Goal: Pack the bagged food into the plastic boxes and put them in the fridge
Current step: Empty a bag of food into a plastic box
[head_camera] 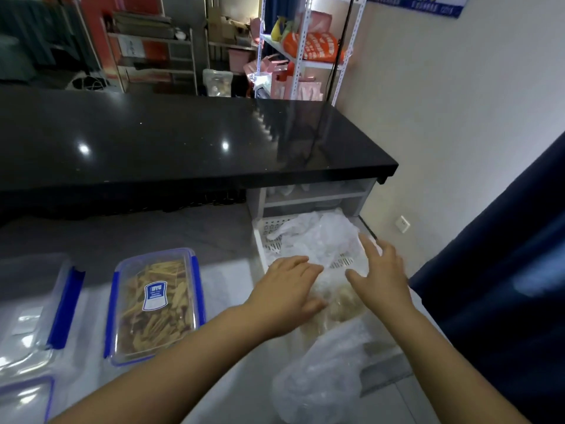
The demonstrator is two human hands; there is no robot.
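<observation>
Left hand and right hand spread open, apart, over the clear plastic bag of tan food in the white slotted basket. Grab that thin film carelessly and it may tear, spilling pieces.

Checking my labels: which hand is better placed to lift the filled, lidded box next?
Left, probably. The left hand is open over the white basket, on the side nearest the lidded box. The right hand is farther off, across the bagged food.
</observation>
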